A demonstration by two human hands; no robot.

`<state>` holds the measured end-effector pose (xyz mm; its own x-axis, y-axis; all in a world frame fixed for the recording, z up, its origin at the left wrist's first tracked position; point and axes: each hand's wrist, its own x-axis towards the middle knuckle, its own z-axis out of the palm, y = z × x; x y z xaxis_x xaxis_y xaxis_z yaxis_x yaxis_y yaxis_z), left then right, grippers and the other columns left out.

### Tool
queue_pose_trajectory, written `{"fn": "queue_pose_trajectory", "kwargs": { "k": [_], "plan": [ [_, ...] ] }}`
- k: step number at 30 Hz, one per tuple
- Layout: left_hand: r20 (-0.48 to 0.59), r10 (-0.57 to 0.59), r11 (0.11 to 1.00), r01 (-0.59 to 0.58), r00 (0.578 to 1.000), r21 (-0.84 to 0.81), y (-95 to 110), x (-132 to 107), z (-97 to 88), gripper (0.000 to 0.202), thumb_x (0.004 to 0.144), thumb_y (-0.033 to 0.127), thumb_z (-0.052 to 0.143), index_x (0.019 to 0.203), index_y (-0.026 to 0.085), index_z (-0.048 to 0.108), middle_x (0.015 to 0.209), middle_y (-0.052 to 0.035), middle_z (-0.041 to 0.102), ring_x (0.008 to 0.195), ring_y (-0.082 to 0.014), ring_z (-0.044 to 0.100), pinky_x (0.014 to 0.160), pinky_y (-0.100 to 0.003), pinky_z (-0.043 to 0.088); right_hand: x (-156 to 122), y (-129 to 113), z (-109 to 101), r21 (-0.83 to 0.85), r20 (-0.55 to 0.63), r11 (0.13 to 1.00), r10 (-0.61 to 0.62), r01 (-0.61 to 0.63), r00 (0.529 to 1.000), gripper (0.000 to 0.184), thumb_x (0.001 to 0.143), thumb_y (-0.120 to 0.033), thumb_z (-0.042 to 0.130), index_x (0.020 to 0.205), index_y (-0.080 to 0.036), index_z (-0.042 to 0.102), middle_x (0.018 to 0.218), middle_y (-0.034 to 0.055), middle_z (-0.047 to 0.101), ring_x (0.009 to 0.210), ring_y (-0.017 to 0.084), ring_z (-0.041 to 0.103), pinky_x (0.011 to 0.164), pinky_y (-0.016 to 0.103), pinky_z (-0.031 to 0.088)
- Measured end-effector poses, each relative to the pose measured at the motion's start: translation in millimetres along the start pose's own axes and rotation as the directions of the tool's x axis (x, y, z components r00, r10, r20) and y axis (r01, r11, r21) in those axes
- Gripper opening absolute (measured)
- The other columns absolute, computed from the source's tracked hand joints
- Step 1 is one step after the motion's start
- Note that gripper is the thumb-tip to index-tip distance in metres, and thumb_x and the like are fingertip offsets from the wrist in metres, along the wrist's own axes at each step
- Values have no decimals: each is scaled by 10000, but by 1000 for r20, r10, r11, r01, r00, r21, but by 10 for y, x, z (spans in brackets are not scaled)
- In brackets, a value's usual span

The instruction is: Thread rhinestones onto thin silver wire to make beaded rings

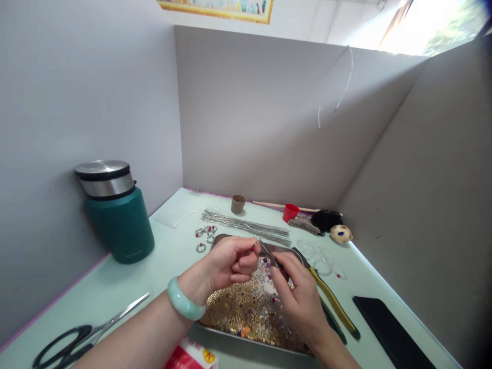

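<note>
In the head view, I am pinching a small piece with red on it (253, 247) between the thumb and fingers of my left hand (236, 261), above a metal tray (246, 337) of gold beads (230, 306). My right hand (302, 294) is gripping slim pliers (272, 256), their tips pointing at the piece; whether they are clamping it, I cannot tell. Beaded rings (201, 248) are lying near the tray's far-left corner, thin wires (246, 225) are lying behind it, and larger pliers (332, 297) are resting at its right.

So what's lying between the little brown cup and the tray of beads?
A bundle of thin wires lies between the brown cup and the bead tray, in the head view.
</note>
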<state>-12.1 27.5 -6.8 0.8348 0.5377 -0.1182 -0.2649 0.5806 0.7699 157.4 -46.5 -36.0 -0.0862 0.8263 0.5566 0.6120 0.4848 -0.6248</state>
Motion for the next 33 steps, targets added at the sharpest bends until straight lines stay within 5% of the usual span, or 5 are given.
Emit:
{"fn": "queue_pose_trajectory", "kwargs": {
  "k": [12, 33],
  "plan": [
    [-118, 194, 967, -170, 974, 190, -42, 18, 61, 195, 878, 328, 476, 801, 157, 529, 506, 73, 327, 405, -45, 172, 364, -198, 123, 20, 13, -7, -33, -14, 999, 42, -43, 999, 197, 886, -235, 459, 1039, -172, 565, 966, 70, 571, 904, 195, 548, 782, 297, 427],
    [-147, 252, 930, -197, 956, 310, -60, 30, 68, 192, 852, 327, 521, 762, 164, 475, 548, 71, 380, 395, -29, 192, 371, -190, 143, 20, 16, 2, -40, -18, 998, 52, -53, 998, 196, 887, -240, 455, 1035, -182, 570, 961, 72, 583, 899, 203, 551, 785, 312, 435]
  ]
}}
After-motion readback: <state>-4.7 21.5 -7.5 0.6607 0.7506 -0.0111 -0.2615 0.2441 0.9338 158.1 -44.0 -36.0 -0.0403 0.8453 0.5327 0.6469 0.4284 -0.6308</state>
